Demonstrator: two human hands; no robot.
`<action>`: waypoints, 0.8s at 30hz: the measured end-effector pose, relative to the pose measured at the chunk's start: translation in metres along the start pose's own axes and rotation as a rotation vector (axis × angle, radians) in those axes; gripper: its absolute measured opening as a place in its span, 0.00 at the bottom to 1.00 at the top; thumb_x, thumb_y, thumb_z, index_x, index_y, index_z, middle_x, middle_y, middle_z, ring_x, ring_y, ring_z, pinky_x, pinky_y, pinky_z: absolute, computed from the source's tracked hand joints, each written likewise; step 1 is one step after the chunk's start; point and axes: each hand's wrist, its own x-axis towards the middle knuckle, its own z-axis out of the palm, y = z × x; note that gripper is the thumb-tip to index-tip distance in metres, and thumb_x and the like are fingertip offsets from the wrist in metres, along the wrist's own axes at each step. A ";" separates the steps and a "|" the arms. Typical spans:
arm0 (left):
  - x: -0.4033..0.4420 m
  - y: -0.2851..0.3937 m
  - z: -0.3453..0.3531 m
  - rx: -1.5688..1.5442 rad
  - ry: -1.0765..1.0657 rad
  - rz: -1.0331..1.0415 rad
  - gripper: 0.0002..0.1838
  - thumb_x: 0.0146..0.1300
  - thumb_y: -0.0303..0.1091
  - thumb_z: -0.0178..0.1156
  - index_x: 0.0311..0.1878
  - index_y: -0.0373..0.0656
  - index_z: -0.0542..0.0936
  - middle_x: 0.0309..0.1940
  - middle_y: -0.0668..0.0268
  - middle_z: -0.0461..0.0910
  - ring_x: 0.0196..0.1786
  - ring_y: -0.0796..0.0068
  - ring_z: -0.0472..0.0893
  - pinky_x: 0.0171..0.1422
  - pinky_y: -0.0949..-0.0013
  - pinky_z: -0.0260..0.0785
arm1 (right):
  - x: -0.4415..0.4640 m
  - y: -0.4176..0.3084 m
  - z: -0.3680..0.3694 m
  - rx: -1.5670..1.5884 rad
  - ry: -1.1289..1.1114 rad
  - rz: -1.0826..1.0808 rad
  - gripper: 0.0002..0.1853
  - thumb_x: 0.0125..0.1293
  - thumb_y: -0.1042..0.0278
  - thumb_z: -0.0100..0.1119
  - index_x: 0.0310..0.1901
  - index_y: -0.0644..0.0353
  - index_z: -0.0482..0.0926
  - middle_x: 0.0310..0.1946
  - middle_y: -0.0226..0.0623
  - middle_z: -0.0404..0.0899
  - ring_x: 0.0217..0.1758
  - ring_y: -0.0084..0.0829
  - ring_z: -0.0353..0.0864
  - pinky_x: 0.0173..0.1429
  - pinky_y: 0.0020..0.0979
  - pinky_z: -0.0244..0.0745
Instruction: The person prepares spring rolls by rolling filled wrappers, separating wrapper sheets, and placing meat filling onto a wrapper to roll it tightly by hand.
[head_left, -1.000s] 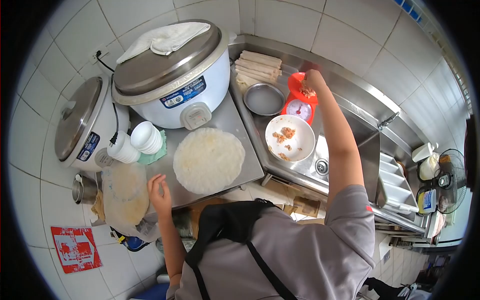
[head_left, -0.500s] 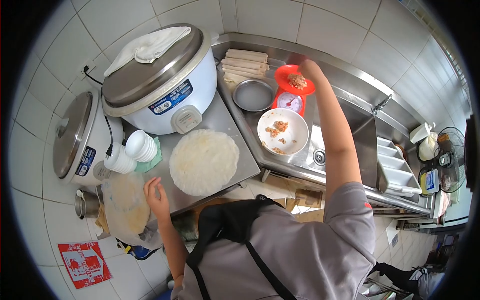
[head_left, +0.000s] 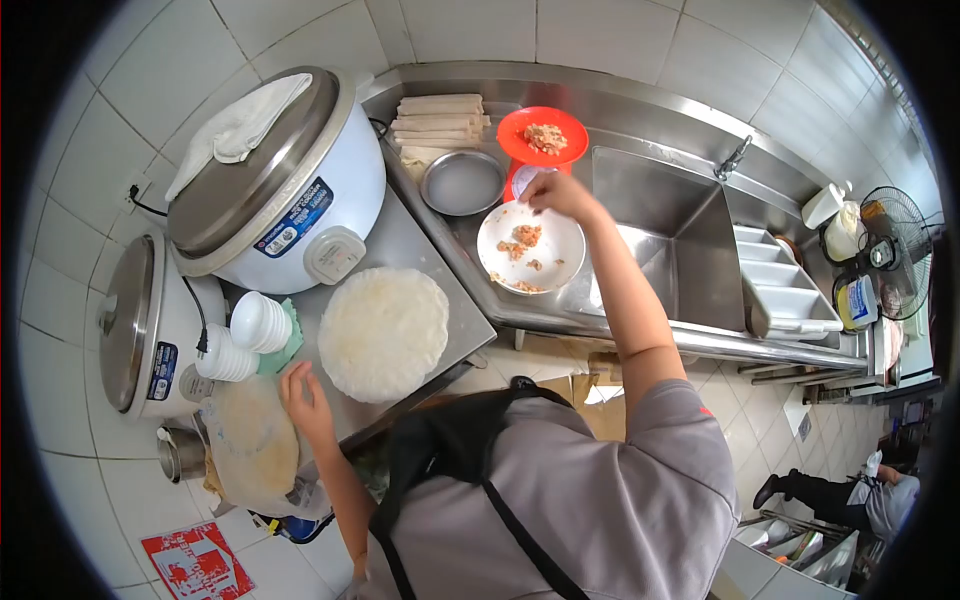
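Observation:
My right hand (head_left: 562,195) is over the upper right rim of a white bowl (head_left: 568,262), its fingers drawn together; whatever they may hold is hidden. In the bowl lie several small clumps of orange-brown minced filling (head_left: 527,235). Just beyond that hand is a kitchen scale (head_left: 522,178) with its dial partly covered. Its red tray (head_left: 515,122) bears a mound of the same filling (head_left: 546,139). My left hand (head_left: 306,400) is open near the counter's front edge, holding nothing. Beside it lies a stack of round, thin, pale wrappers (head_left: 384,335).
Several pale rolls (head_left: 438,118) lie behind a round metal pan (head_left: 464,183). Two rice cookers (head_left: 300,190) and stacked white cups (head_left: 261,322) stand left. More wrappers in plastic (head_left: 255,450) hang at the corner. To the right are a sink (head_left: 665,220), a divided white tray (head_left: 775,270) and another person (head_left: 850,497).
My right hand has moved from beside the red tray down toward me, to the bowl's rim. My left hand stays open near the wrappers. The view has shifted slightly right.

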 end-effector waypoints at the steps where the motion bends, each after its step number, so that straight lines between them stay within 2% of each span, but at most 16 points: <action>1: 0.004 0.007 0.002 0.005 -0.005 0.011 0.09 0.58 0.20 0.53 0.40 0.36 0.78 0.42 0.57 0.76 0.48 0.59 0.76 0.54 0.64 0.66 | 0.003 0.014 0.014 -0.073 -0.062 0.018 0.10 0.50 0.78 0.62 0.36 0.64 0.82 0.32 0.36 0.82 0.33 0.27 0.81 0.42 0.28 0.76; 3: 0.010 0.015 0.007 -0.012 -0.016 0.022 0.09 0.58 0.20 0.53 0.40 0.36 0.78 0.42 0.57 0.76 0.48 0.59 0.76 0.54 0.64 0.66 | 0.009 0.037 0.049 -0.433 -0.129 0.078 0.14 0.45 0.75 0.65 0.38 0.59 0.84 0.36 0.40 0.82 0.37 0.35 0.82 0.47 0.32 0.75; 5: 0.017 0.020 0.013 -0.057 -0.033 0.029 0.08 0.58 0.20 0.53 0.40 0.36 0.78 0.41 0.57 0.76 0.48 0.59 0.76 0.54 0.64 0.66 | 0.015 0.074 0.076 -0.668 -0.184 0.019 0.16 0.46 0.73 0.64 0.40 0.53 0.84 0.39 0.40 0.81 0.43 0.41 0.80 0.52 0.37 0.73; 7: 0.021 0.022 0.018 -0.039 -0.040 0.069 0.08 0.57 0.20 0.53 0.40 0.36 0.79 0.42 0.57 0.76 0.48 0.59 0.76 0.54 0.64 0.67 | 0.017 0.093 0.096 -0.785 -0.206 -0.088 0.17 0.49 0.73 0.60 0.44 0.50 0.82 0.42 0.39 0.80 0.47 0.42 0.79 0.54 0.40 0.71; 8: 0.024 0.023 0.022 -0.030 -0.041 0.091 0.08 0.57 0.20 0.53 0.40 0.36 0.79 0.42 0.57 0.76 0.48 0.59 0.76 0.54 0.64 0.67 | 0.022 0.112 0.103 -0.840 -0.205 -0.132 0.15 0.55 0.73 0.55 0.46 0.55 0.79 0.42 0.42 0.79 0.46 0.43 0.79 0.51 0.42 0.72; 11: 0.023 0.021 0.031 -0.069 -0.058 0.059 0.09 0.57 0.20 0.54 0.40 0.36 0.79 0.41 0.56 0.76 0.48 0.58 0.76 0.53 0.63 0.67 | 0.005 0.075 0.097 -0.898 -0.250 0.034 0.12 0.58 0.72 0.52 0.44 0.60 0.78 0.42 0.45 0.78 0.45 0.43 0.80 0.49 0.42 0.74; 12: 0.022 0.021 0.033 -0.058 -0.068 0.073 0.08 0.58 0.21 0.53 0.40 0.35 0.78 0.41 0.56 0.76 0.47 0.59 0.76 0.54 0.63 0.67 | -0.001 0.078 0.093 -1.138 -0.299 -0.229 0.15 0.65 0.68 0.42 0.41 0.64 0.80 0.38 0.48 0.81 0.41 0.43 0.83 0.46 0.39 0.77; 15: 0.021 0.022 0.038 -0.049 -0.081 0.099 0.07 0.59 0.21 0.53 0.40 0.35 0.78 0.41 0.56 0.76 0.47 0.59 0.76 0.54 0.63 0.66 | -0.012 0.085 0.088 -1.030 -0.297 -0.169 0.09 0.60 0.71 0.49 0.39 0.62 0.78 0.37 0.47 0.80 0.38 0.44 0.81 0.46 0.41 0.77; 18: 0.019 0.025 0.038 -0.072 -0.075 0.086 0.09 0.57 0.20 0.53 0.40 0.36 0.79 0.42 0.56 0.76 0.47 0.58 0.76 0.54 0.63 0.66 | -0.011 0.095 0.085 -1.125 -0.406 -0.231 0.08 0.57 0.73 0.53 0.35 0.65 0.79 0.31 0.44 0.81 0.34 0.40 0.82 0.42 0.37 0.77; 21: 0.021 0.029 0.037 -0.067 -0.055 0.075 0.09 0.58 0.20 0.53 0.40 0.35 0.78 0.42 0.56 0.76 0.48 0.59 0.75 0.55 0.63 0.65 | -0.018 0.062 0.053 -0.638 -0.662 0.032 0.07 0.51 0.76 0.59 0.33 0.67 0.80 0.30 0.41 0.82 0.32 0.32 0.82 0.38 0.32 0.77; 24: 0.024 0.028 0.035 -0.045 -0.032 0.082 0.08 0.58 0.20 0.53 0.41 0.35 0.78 0.42 0.56 0.76 0.48 0.58 0.75 0.55 0.64 0.65 | -0.008 0.046 0.017 -0.121 -0.564 0.138 0.10 0.48 0.76 0.63 0.35 0.66 0.81 0.30 0.36 0.83 0.31 0.25 0.82 0.35 0.27 0.76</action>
